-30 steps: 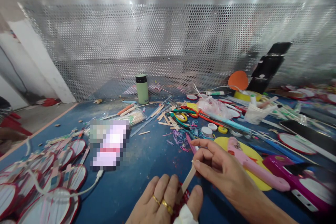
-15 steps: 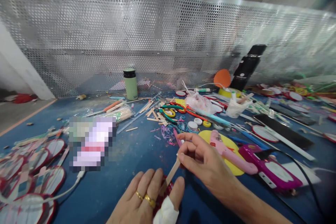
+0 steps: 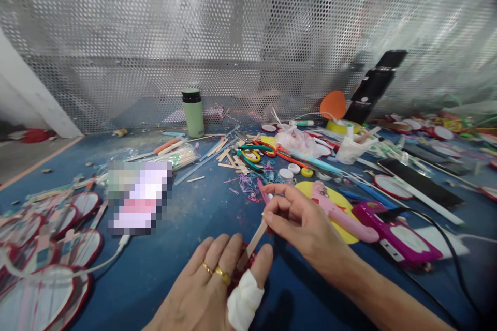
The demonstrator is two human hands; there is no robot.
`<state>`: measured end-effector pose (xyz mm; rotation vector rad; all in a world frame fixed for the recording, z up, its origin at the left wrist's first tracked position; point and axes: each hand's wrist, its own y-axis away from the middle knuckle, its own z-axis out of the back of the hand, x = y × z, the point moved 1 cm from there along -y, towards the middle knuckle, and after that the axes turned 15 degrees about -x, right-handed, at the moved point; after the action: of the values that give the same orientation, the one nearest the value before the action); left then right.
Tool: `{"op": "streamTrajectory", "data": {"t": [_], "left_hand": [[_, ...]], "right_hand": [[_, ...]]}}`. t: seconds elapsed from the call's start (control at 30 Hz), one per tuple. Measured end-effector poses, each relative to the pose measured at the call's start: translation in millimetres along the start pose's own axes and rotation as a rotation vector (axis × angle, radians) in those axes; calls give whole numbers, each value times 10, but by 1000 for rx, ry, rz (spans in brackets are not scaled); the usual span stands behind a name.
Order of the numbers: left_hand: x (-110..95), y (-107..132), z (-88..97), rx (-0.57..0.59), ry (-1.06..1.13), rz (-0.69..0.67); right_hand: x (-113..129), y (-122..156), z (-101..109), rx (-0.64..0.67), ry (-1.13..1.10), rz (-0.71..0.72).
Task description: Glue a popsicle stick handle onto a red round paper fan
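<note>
My left hand (image 3: 212, 279), with two gold rings and a white wrapping around its thumb, is closed on a red patterned piece (image 3: 247, 258). Its fingers hide most of that piece, so its full shape does not show. Between the thumb and fingers of my right hand (image 3: 298, 220) is the upper end of a flat wooden craft stick (image 3: 254, 240). The stick slants down to the left, its lower end lying at the red piece between my left thumb and fingers. Just beyond my right fingertips lies a magenta strip (image 3: 263, 190).
A glue gun (image 3: 399, 235) and a pink figure on a yellow disc (image 3: 351, 235) lie at right. A glowing phone (image 3: 142, 196) and several red-rimmed discs (image 3: 34, 295) lie at left. Behind stand a green bottle (image 3: 193, 116), scissors (image 3: 254, 155) and a perforated metal panel (image 3: 233, 36).
The view has tilted down slightly, so the items on the table sit higher in the picture. Both hands keep nearly the same pose, with the craft stick still at the red piece.
</note>
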<state>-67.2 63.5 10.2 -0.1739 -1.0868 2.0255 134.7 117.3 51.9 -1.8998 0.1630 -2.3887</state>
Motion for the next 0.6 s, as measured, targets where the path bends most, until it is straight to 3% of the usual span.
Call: {"op": "streamTrajectory", "data": {"t": [0.17,0.33,0.4,0.47,0.6], "left_hand": [[-20,-57,1,-63,32,54],[36,57,-34,-50,232,241],[109,72,10,-11,397,422],[196,38,75,41,521,721],[267,-112,129,314,956,1287]], "right_hand": [[-3,-8,4,-2,-13,-11],[1,-27,12,-10,-4,-34],[18,-30,7,-1,-21,-53],[39,-29,-6,18,-43,-67],[52,-20,-43,83,-68,-91]]}}
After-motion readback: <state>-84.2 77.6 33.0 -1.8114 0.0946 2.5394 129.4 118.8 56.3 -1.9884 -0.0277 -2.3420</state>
